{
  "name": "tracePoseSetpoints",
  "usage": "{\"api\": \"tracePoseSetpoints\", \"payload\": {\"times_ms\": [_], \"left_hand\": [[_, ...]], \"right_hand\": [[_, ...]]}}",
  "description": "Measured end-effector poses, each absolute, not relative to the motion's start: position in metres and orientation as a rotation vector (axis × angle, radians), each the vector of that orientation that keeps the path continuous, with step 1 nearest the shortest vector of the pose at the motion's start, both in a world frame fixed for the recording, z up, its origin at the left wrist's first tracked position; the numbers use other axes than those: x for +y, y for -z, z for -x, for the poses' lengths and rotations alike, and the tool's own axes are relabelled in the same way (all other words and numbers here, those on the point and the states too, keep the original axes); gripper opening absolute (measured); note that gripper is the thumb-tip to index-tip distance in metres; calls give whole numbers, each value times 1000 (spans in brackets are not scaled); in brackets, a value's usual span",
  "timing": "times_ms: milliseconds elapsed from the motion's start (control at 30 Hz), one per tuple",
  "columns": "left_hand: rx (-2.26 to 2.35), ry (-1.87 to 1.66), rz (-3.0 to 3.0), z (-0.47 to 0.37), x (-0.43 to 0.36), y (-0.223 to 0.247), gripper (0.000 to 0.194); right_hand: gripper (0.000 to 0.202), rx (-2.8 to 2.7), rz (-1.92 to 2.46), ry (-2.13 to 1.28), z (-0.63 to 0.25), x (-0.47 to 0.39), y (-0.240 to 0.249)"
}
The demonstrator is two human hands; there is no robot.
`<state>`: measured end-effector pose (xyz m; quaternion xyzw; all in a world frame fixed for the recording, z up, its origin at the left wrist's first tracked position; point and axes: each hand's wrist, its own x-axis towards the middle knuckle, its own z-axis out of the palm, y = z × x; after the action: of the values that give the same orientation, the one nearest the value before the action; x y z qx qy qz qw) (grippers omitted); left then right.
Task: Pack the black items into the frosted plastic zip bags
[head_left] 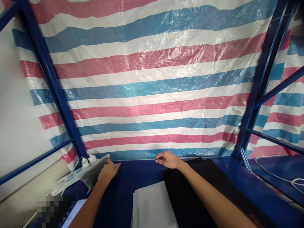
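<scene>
My left hand (106, 174) has its fingers at the upper edge of a grey, semi-transparent plastic bag (91, 173), which stands tilted beside a white power strip (68, 180). The left thumb points out to the right. Over the far edge of the blue surface, my right hand (169, 160) is closed, fingers curled toward the thumb; whether something small is in them I cannot make out. Under my right forearm lies black cloth or a black mat (182, 190). A stack of white sheets or flat boxes (154, 205) lies between my arms.
Behind the blue surface (140, 171) hangs a red, white and blue striped plastic sheet (154, 104). Blue metal posts stand at left (54, 88) and right (258, 79). A white cable (268, 169) lies at far right. A lit screen (73, 213) sits at lower left.
</scene>
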<state>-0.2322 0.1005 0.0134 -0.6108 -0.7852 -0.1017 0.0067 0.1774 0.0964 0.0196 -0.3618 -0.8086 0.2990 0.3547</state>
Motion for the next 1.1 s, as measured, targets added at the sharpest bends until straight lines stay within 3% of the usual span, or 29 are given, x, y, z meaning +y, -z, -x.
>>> {"api": "tracePoseSetpoints", "payload": {"times_ms": [167, 333, 667, 867, 1100], "left_hand": [[-2499, 153, 1856, 230, 112, -18, 56], [-2482, 30, 1925, 234, 122, -12, 41], [-2150, 149, 1972, 244, 109, -33, 50], [-2315, 122, 1857, 287, 130, -46, 50], [-2330, 128, 2113, 275, 129, -34, 41]], "right_hand": [[20, -1970, 974, -839, -175, 100, 16], [36, -1751, 1017, -938, -186, 106, 48], [40, -1659, 984, -1050, -186, 110, 54], [39, -1655, 991, -1052, -187, 112, 56], [38, -1673, 984, -1042, -186, 113, 57]]}}
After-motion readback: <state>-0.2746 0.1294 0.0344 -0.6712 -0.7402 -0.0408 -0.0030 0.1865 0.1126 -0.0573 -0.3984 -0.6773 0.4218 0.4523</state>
